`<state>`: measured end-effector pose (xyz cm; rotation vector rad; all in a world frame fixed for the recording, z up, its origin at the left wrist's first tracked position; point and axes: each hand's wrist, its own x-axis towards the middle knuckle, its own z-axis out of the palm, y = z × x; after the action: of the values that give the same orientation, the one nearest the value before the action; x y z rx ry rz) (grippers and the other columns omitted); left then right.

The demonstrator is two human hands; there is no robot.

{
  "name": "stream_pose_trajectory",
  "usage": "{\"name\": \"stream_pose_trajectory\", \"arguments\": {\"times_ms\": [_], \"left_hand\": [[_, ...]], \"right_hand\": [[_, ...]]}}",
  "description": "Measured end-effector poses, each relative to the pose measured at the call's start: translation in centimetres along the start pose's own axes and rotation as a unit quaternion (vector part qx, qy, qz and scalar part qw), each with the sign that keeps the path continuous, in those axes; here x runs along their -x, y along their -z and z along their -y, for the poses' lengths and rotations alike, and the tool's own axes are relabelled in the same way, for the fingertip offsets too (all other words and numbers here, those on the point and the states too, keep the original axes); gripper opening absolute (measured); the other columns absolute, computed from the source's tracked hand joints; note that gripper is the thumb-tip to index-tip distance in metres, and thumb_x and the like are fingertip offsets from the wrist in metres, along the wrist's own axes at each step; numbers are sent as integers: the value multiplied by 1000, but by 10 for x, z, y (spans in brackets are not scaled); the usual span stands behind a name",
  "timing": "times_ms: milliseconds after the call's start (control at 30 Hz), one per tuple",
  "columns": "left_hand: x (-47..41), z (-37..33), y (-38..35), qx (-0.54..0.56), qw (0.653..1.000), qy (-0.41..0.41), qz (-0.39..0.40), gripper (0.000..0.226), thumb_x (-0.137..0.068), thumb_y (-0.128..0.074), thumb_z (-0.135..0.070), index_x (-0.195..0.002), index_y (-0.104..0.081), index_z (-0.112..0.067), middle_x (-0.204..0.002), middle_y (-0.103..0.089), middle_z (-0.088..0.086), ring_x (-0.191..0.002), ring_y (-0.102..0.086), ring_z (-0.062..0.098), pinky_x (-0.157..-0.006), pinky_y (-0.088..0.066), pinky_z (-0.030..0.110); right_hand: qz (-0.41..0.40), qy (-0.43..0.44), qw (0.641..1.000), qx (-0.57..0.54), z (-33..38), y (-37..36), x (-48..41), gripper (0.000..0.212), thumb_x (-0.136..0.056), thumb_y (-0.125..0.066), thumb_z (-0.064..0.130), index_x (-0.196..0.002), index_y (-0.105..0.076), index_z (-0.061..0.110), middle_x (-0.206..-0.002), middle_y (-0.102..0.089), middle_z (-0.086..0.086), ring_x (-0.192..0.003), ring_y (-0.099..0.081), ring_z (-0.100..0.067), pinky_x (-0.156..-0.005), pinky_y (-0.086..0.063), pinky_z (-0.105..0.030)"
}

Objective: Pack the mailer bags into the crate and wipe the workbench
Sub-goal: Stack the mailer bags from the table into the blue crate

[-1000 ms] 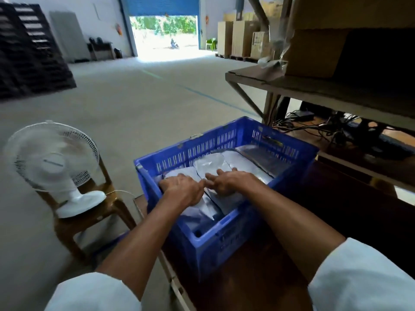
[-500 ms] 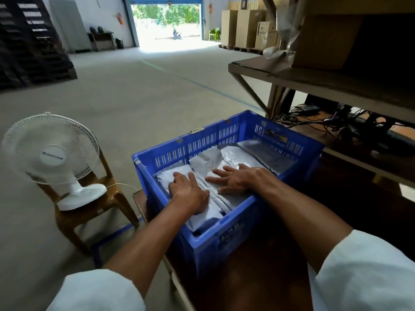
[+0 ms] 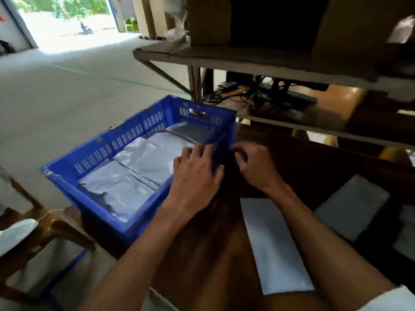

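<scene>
A blue slatted crate (image 3: 94,153) stands at the left end of the dark wooden workbench (image 3: 208,254), with several grey mailer bags (image 3: 139,162) lying flat inside. My left hand (image 3: 195,173) hovers over the crate's right rim, fingers loosely spread, holding nothing. To its right, my right hand (image 3: 256,167) is just outside the crate above the bench, its fingers loosely curled and empty. A white mailer bag (image 3: 274,245) lies on the bench under my right forearm. More grey mailer bags (image 3: 352,207) lie at the right.
A shelf (image 3: 258,61) with cardboard boxes overhangs the bench's back. Tangled cables (image 3: 251,97) and a keyboard sit on a lower shelf behind the crate. A wooden chair (image 3: 45,230) carrying a white fan's base stands on the floor to the left.
Both hands have lifted off the bags and moved right, out to the crate's right rim. The view has swung right, bringing loose bags on the bench into sight.
</scene>
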<state>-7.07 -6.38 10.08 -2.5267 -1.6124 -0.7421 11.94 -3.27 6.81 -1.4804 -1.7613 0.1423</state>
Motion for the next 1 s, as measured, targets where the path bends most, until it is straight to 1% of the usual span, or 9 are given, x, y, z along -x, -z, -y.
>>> {"name": "stream_pose_trajectory", "arguments": {"times_ms": [167, 267, 367, 433, 533, 767, 867, 967, 1000], "left_hand": [[41, -87, -96, 36, 974, -20, 222, 58, -98, -44, -55, -149, -35, -28, -151, -39, 3, -135, -35, 30, -108, -33, 49], [68, -127, -134, 49, 951, -35, 304, 72, -94, -39, -68, -153, -25, -28, -159, -23, 8, -143, -21, 36, -113, -27, 56], [86, -145, -155, 32, 934, -43, 353, 84, -87, -40, -78, -152, -21, -29, -158, -18, 11, -145, -15, 39, -112, -27, 58], [89, -141, -164, -1, 936, -64, 345, 83, -88, -41, -76, -153, -19, -30, -158, -19, 11, -144, -19, 38, -111, -28, 54], [85, -120, -166, -25, 936, -81, 341, 80, -92, -44, -66, -156, -14, -28, -165, -10, 10, -149, -13, 36, -116, -23, 53], [85, -47, -156, -5, 960, -5, 281, 74, -85, -35, -77, -150, -26, -42, -165, -11, 1, -151, -6, 40, -117, -17, 65], [86, -49, -150, -10, 958, 42, 284, 83, -84, -32, -87, -154, -18, -45, -167, -4, 6, -151, 0, 45, -114, -10, 70], [89, -63, -146, -56, 970, -36, 236, 91, -77, -68, -69, -149, -30, -29, -153, -38, 25, -136, -36, 59, -96, -37, 78], [92, -64, -150, -51, 972, -43, 227, 88, -83, -66, -63, -152, -27, -25, -154, -36, 26, -137, -35, 58, -98, -36, 77]], "right_hand": [[4, -187, 968, 168, -106, 63, 117, 34, -84, -59, 16, -115, -70, 25, -118, -70, -3, -109, -64, -28, -95, -50, -42], [78, -299, 909, 281, -153, 102, 158, 50, -95, -51, 37, -144, -43, 30, -148, -47, -2, -134, -41, -32, -107, -35, -52], [201, -381, 857, 282, -186, 117, 180, 59, -101, -28, 57, -156, -13, 38, -164, -15, -3, -148, -16, -37, -115, -21, -59], [250, -374, 852, 266, -193, 112, 194, 57, -102, -21, 58, -155, -8, 41, -166, -5, -3, -150, -8, -37, -117, -16, -60], [222, -363, 877, 221, -179, 102, 208, 56, -101, -19, 60, -154, -15, 43, -166, -7, 2, -151, -6, -30, -119, -13, -56], [164, -260, 924, 228, -112, 84, 247, 69, -86, -14, 72, -141, -43, 41, -148, -42, 6, -137, -34, -20, -112, -24, -52], [131, -275, 917, 260, -117, 77, 227, 71, -88, -15, 74, -150, -24, 40, -156, -31, -1, -143, -26, -27, -114, -21, -56], [150, -325, 902, 241, -132, 61, 199, 74, -91, -20, 75, -155, 1, 43, -166, -1, -3, -151, 1, -36, -118, -5, -58], [167, -318, 903, 237, -133, 55, 195, 75, -91, -20, 76, -155, 3, 43, -166, 3, -2, -151, 7, -36, -118, -1, -57]]}}
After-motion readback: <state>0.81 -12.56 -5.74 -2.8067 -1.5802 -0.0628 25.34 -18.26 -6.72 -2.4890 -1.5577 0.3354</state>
